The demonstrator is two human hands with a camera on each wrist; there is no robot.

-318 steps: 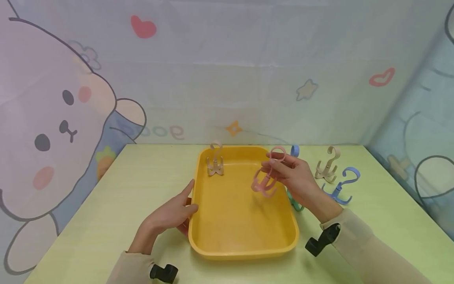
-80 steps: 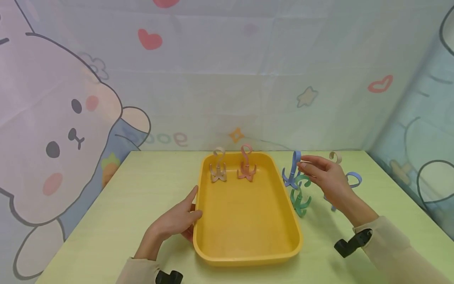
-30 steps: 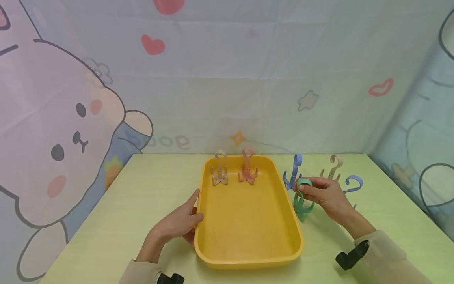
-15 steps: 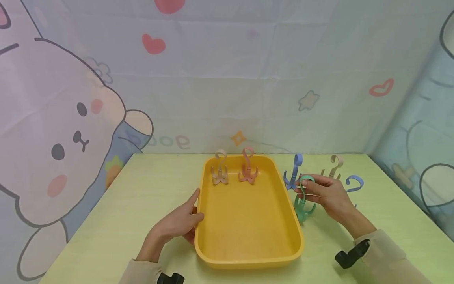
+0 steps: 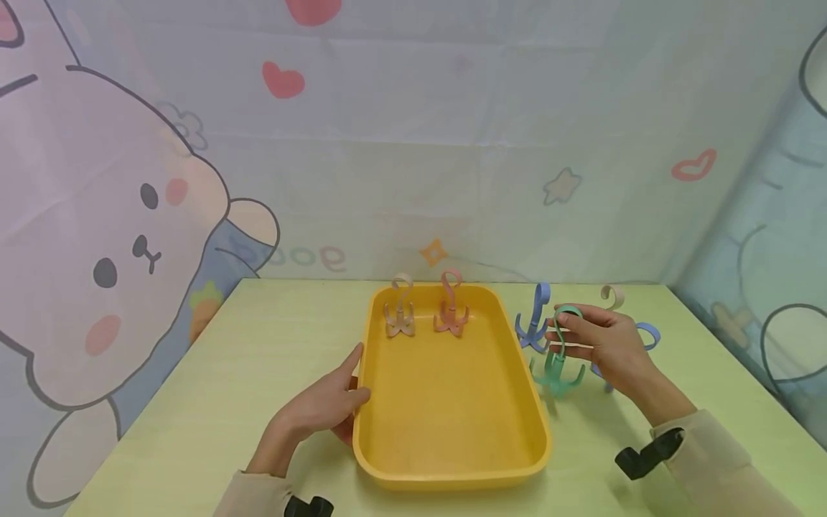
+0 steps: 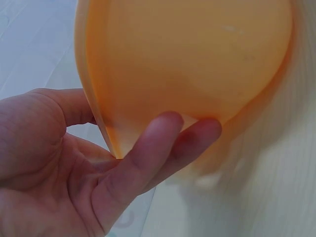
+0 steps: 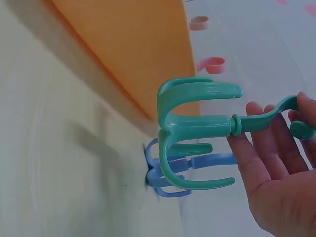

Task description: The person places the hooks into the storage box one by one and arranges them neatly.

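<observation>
My right hand (image 5: 614, 343) pinches a green four-prong swivel hook (image 5: 557, 373) by its curved top, with the prongs hanging below. In the right wrist view the green hook (image 7: 192, 128) is raised off the table, its shadow apart from it. At the left side of a yellow tray (image 5: 452, 480), my left hand (image 5: 319, 402) holds the wall, thumb at the rim and other fingers outside and beneath. Two more such hooks stand upright inside the tray at its far end: a beige hook (image 5: 400, 319) and a pink hook (image 5: 450, 319).
A blue hook (image 5: 533, 327) stands on the table just right of the tray. Behind my right hand are a beige hook (image 5: 614, 296) and a second blue hook (image 5: 649, 332), both partly hidden. A printed cloth (image 5: 413, 143) hangs behind the table (image 5: 284, 323).
Earlier the pink hook went into the tray beside the beige one. My right hand then took the green hook by its top and has now lifted it. My left hand stays on the tray.
</observation>
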